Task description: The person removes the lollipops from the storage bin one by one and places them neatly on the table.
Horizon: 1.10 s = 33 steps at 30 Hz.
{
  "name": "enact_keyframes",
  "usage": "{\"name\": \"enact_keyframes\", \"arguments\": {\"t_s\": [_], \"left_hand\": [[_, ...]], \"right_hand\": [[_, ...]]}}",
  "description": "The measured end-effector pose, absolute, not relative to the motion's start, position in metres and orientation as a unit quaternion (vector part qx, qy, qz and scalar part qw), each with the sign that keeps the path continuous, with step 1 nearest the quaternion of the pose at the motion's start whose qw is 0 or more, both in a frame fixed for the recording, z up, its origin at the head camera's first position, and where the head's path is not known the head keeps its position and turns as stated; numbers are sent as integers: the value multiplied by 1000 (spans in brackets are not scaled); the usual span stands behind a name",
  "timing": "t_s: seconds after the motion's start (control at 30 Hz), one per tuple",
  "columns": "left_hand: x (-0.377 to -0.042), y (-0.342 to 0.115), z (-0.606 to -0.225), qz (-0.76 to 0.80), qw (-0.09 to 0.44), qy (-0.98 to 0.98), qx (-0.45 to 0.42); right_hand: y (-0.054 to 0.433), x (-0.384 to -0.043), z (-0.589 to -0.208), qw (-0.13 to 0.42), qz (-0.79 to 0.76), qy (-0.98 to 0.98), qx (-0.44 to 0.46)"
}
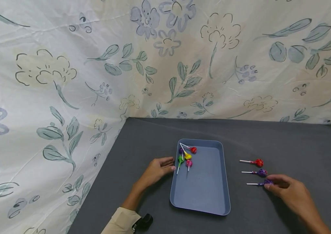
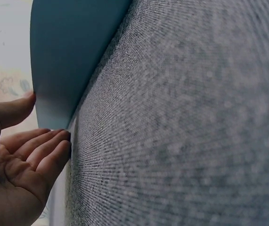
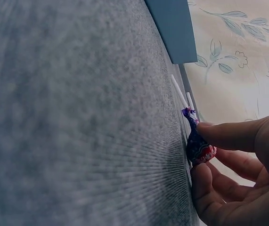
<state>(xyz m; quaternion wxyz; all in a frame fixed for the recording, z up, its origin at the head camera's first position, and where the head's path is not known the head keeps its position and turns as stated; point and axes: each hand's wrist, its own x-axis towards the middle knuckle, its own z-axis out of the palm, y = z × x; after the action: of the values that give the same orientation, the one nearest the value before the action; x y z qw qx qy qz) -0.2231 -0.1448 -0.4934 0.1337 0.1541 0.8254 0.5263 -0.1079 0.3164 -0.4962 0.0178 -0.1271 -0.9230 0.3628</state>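
Pinching nearest purple lollipop [image 3: 199,148] by wrapped head in right hand [image 1: 293,191], on or just above bench [image 1: 305,149], beyond right edge of tray [image 1: 200,198]. Should handle light and firm, perhaps slick in wrapper; best taken by head, not thin stick. Touching tray's left edge with left hand [image 1: 156,171], fingers extended. Counting three outside: that one, another purple lollipop [image 1: 262,172], one red lollipop [image 1: 259,162]; inside, toward far left corner, five lollipops [image 1: 187,156]: one each red, purple, yellow, green, pink

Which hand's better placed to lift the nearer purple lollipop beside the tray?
Right, I'd say: the right hand has thumb and finger at the wrapped head of the nearer purple lollipop. The left hand is across the tray, at its left edge.
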Motion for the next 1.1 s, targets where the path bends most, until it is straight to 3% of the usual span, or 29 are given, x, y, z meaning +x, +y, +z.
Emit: {"name": "enact_keyframes", "arguments": {"t_s": [0.37, 1.1], "left_hand": [[-226, -144, -494, 524, 130, 826, 160], [-224, -144, -494, 514, 130, 834, 155]], "right_hand": [[314, -111, -492, 48, 367, -920, -132], [270, -116, -471, 54, 424, -892, -150]]}}
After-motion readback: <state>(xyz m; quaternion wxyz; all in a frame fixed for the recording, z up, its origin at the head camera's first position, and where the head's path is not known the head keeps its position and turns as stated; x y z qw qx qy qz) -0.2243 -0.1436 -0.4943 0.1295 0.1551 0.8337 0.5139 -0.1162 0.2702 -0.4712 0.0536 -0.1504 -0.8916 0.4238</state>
